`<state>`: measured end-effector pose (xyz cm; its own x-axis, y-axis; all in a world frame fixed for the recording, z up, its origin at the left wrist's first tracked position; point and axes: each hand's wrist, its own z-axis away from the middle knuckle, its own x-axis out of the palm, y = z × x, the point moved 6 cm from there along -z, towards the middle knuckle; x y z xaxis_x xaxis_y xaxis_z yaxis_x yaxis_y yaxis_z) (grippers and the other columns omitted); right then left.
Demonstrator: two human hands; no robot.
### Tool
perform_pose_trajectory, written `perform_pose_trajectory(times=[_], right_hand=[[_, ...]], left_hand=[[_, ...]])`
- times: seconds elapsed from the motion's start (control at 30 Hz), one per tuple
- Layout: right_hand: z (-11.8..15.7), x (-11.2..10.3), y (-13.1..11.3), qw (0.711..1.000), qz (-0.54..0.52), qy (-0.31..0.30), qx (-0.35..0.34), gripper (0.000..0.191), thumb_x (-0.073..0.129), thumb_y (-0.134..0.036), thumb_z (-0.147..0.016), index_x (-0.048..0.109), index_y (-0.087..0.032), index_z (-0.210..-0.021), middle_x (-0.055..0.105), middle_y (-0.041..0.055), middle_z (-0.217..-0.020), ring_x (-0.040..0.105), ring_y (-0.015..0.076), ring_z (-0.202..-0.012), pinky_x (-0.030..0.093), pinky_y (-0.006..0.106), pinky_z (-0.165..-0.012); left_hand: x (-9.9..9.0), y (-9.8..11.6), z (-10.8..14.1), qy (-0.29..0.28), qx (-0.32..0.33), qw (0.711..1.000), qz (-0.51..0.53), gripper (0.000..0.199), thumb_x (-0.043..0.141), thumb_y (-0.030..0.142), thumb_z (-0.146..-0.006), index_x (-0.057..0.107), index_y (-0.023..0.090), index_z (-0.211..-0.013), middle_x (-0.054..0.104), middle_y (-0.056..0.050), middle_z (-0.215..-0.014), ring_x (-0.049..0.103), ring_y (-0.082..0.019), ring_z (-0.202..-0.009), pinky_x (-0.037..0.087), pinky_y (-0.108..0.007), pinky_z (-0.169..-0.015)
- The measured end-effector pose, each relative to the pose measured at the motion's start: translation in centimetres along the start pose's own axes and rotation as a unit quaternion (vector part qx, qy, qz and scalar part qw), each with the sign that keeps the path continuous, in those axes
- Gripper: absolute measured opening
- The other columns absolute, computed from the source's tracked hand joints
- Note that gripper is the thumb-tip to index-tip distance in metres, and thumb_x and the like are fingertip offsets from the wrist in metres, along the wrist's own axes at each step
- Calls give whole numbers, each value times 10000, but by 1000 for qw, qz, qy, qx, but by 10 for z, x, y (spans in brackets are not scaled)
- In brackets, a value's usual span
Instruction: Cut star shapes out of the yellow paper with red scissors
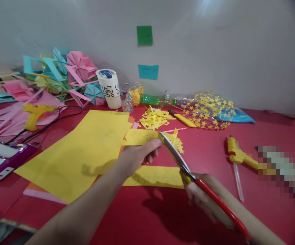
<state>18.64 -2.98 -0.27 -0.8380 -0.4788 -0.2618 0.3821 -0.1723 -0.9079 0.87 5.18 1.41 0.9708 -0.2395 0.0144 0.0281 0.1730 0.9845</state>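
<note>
My left hand pinches a yellow paper strip with a star drawn on it in dark lines. In my right hand are large scissors with red handles. Their blades point up and left, with the tips by the strip's right end, close to my left thumb. A small yellow bit shows at the scissors' pivot by my right fingers; what it is I cannot make out. Below my hands lies another yellow strip with faint drawn stars. Small cut yellow stars lie behind the blades.
Large yellow sheets cover the left of the red table. Yellow scraps, a yellow cutter knife and a star-covered clear bottle lie behind. Glue guns rest on both sides. A white cup stands near folded paper flowers.
</note>
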Motion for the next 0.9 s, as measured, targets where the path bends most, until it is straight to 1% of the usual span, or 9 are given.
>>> perform_pose_trajectory(times=[0.17,0.27,0.33,0.4,0.47,0.57,0.63,0.73,0.9], right_hand=[[2,-3,-5,1000,0,18,6,603,463,-784,-803,458,-199,-657,439,-26,-545,429,104,-486,271,194,-410],[4,-4,-6,1000,3,22,18,593,492,-769,-800,468,-192,-664,494,-14,-552,415,85,-443,257,186,-373],[5,-5,-6,999,4,29,28,598,498,-777,-789,488,-186,-695,519,-9,-579,413,72,-407,252,184,-344],[5,-5,-6,999,4,39,35,619,481,-803,-774,491,-189,-702,511,-19,-571,406,63,-371,252,185,-324],[5,-6,-8,999,9,42,29,620,457,-809,-782,470,-198,-675,472,-45,-517,379,55,-339,234,186,-319],[5,-5,-10,999,16,36,13,595,448,-775,-820,454,-205,-651,427,-66,-455,344,51,-318,198,191,-327],[5,-5,-7,999,16,33,16,584,467,-762,-823,452,-203,-653,453,-53,-483,365,55,-332,206,193,-328],[4,-4,0,1000,16,6,20,591,445,-761,-837,467,-192,-680,488,-30,-555,405,62,-375,224,194,-336],[4,-3,-4,999,29,-34,-24,581,392,-739,-881,490,-188,-726,419,-65,-483,356,66,-381,211,201,-369]], left_hand=[[-2,3,1,6,2,1000,-3,391,664,485,-766,629,169,-539,568,1,-499,490,-89,-468,396,-225,-492],[-2,7,1,8,6,1000,-13,402,670,474,-763,623,162,-513,549,3,-468,486,-87,-457,397,-222,-482],[-2,11,-1,2,22,1000,-1,391,671,442,-771,619,154,-511,549,6,-465,479,-79,-439,390,-214,-461],[0,13,-4,-12,43,999,31,350,678,395,-777,619,146,-538,570,8,-489,473,-66,-416,373,-202,-431],[0,15,-6,-18,64,995,68,282,685,351,-780,619,147,-597,597,14,-530,479,-58,-405,360,-191,-406],[-3,18,-8,-1,91,991,95,185,678,319,-789,625,161,-710,608,29,-562,489,-57,-411,362,-178,-398],[-5,21,-8,10,107,989,98,152,661,310,-799,624,169,-755,601,36,-574,487,-55,-422,369,-171,-405],[-7,24,-8,15,122,988,89,146,634,300,-817,605,175,-746,589,40,-582,494,-57,-448,382,-166,-424],[-8,29,-6,-6,135,990,33,187,614,273,-833,562,174,-683,575,43,-584,494,-52,-452,396,-173,-447]])
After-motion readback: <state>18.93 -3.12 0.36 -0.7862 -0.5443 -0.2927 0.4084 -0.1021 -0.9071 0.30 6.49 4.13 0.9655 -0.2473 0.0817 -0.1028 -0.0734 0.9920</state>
